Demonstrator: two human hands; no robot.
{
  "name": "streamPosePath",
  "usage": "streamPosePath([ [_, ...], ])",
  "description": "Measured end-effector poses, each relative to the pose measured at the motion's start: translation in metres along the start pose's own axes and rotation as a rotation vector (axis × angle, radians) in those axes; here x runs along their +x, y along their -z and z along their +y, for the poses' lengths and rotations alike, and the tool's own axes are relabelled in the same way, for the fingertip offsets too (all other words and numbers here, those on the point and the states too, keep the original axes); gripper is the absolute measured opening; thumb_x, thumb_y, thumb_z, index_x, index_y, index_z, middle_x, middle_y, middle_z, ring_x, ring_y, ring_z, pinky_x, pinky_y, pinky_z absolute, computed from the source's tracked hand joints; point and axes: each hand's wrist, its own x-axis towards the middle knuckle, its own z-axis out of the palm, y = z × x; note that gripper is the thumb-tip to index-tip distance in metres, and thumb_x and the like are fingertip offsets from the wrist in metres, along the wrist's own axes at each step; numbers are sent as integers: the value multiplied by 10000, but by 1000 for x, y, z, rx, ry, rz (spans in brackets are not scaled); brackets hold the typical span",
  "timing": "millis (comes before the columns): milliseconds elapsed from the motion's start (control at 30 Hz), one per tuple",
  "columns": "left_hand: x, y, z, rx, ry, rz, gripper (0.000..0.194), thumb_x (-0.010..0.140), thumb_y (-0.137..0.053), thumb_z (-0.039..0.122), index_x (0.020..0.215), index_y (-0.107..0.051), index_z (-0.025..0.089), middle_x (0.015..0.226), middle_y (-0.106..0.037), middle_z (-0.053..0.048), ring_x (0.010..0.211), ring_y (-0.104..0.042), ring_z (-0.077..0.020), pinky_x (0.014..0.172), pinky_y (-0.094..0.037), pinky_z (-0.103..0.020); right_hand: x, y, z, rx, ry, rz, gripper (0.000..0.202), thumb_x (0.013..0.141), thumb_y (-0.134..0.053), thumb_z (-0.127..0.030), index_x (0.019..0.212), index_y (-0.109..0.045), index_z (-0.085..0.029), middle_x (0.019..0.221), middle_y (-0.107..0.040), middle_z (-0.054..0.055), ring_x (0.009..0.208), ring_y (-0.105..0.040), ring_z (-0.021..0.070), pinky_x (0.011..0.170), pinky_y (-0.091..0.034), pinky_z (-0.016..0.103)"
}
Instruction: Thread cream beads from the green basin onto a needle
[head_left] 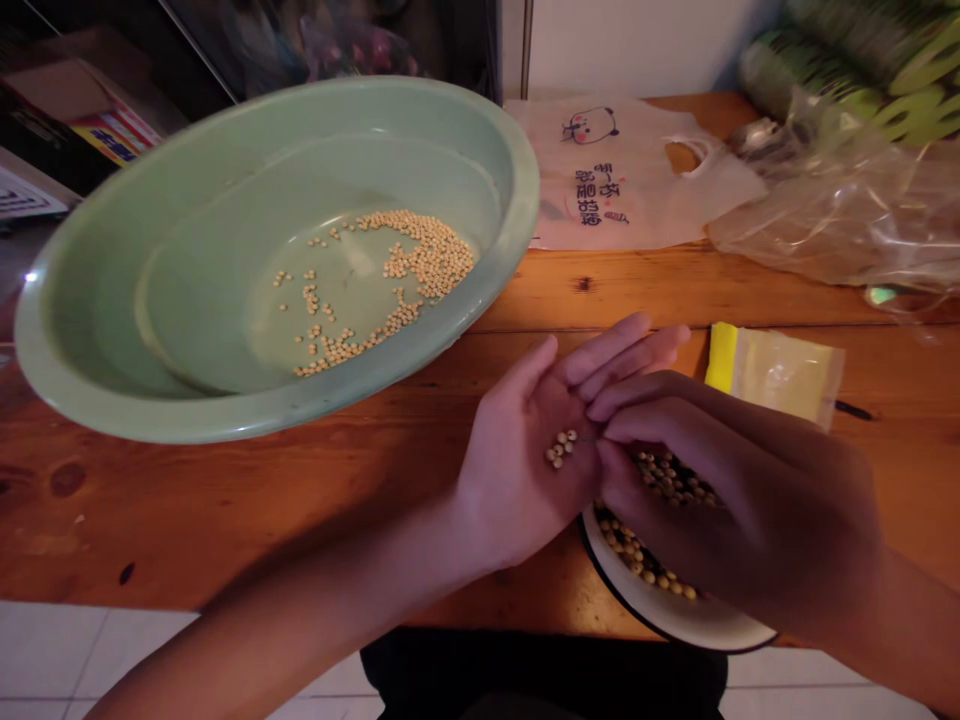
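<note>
My left hand is held palm up with its fingers stretched out. Several small cream-coloured balls, beads or beans with dark spots, rest in its palm. Over that palm my right hand has thumb and forefinger pinched together. A fine dark line shows at those fingertips, too thin to name. Beneath the right hand stands a white bowl with a dark rim, partly hidden. It holds many yellowish balls with dark patches among them. Left of my hands is a large pale green basin, with similar cream balls scattered on its bottom.
A yellow and clear packet lies beyond my right hand on the wooden table. Further back are a printed plastic bag, crumpled clear plastic and green mesh-like items. Boxes stand behind the basin.
</note>
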Motion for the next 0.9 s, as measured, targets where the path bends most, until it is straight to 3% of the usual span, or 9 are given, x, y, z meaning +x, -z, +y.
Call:
streamPosePath([
  [333, 0, -1, 0, -10, 9, 15, 550, 937, -373, 356, 1390, -418, 48, 1418, -486, -114, 1317, -452, -160, 1026, -391, -208, 1, -1, 2, 3, 25, 15, 167, 825, -514, -88, 689, -565, -171, 746, -656, 62, 700, -624, 163, 606, -463, 294],
  [900, 0, -1, 0, 25, 14, 19, 533, 941, -355, 354, 1388, -430, 73, 1345, -574, -71, 1360, -390, -171, 1074, -363, -240, 0, -1, 2, 10, 24, 3, 114, 850, -506, -105, 790, -580, -166, 799, -665, 67, 765, -647, 181, 621, -484, 304],
])
